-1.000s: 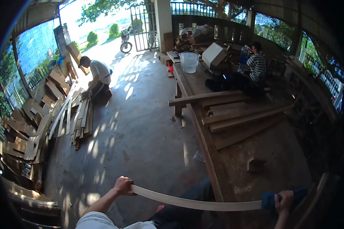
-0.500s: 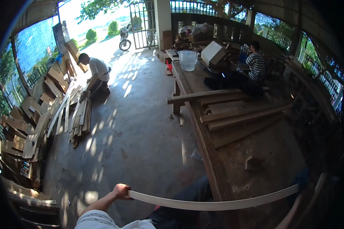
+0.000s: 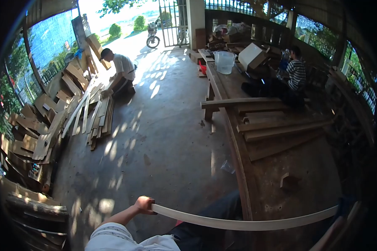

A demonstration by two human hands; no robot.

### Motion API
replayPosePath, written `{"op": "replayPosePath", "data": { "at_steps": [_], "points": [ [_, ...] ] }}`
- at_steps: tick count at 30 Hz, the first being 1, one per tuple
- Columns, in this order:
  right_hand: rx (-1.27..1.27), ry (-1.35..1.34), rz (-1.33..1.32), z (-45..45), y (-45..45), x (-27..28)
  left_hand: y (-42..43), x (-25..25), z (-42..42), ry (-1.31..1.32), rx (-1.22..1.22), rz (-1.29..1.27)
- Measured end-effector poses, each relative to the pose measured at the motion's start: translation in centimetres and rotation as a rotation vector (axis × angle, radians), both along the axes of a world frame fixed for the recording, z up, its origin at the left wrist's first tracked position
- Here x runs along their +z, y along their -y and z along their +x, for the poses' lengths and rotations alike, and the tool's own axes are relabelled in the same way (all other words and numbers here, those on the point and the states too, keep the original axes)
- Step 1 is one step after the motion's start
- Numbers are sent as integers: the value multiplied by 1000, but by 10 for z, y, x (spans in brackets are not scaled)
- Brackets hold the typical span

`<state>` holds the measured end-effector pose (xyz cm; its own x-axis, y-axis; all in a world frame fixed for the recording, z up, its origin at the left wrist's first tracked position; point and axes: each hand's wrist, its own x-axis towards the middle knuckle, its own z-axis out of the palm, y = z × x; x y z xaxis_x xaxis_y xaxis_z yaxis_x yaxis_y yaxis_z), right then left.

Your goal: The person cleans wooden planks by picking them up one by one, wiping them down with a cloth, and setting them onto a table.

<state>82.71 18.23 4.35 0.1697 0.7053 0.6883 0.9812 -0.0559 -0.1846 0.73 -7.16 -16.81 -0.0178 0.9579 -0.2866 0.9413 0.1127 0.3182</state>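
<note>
More pale strip (image 3: 247, 225) is showing, blue cloth (image 3: 345, 204) sitting farther lower right, my left hand (image 3: 145, 205) clutching one end, right hand (image 3: 341, 219) too shadowed to read.

That long strip (image 3: 247, 224) at five o'clock looks like bare, pale wood, smooth and matt. The table (image 3: 308, 194) at four is darker wood, dull and marked. Over at one o'clock there's a see-through plastic bucket (image 3: 225, 63), slightly shiny. The log (image 3: 37, 203) at eight is rough, the barred gate (image 3: 181, 25) at twelve metal, the floor (image 3: 167, 125) matt grey concrete.
</note>
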Motion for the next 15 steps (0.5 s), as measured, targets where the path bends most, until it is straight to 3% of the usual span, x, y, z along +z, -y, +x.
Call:
{"op": "replayPosePath", "data": {
  "at_steps": [4, 9, 11, 12, 13, 15],
  "points": [
    [69, -52, 11, -56, 10, 25, 5, -14, 6, 51, -31, -6],
    [117, -143, -32, -136, 58, 32, -2, 9, 28, -6, -39, 54],
    [-25, -304, -54, -232, 73, 28, -12, 20, 45, 2, -57, 206],
    [169, 119, 78, -256, 67, 13, -17, 32, 59, -6, -57, 271],
    [263, 108, -95, -292, 68, 23, -22, 39, 70, -7, -48, 371],
    [326, 34, -125, -303, 67, -1, -32, 64, 93, -14, -22, 549]
  ]
}}
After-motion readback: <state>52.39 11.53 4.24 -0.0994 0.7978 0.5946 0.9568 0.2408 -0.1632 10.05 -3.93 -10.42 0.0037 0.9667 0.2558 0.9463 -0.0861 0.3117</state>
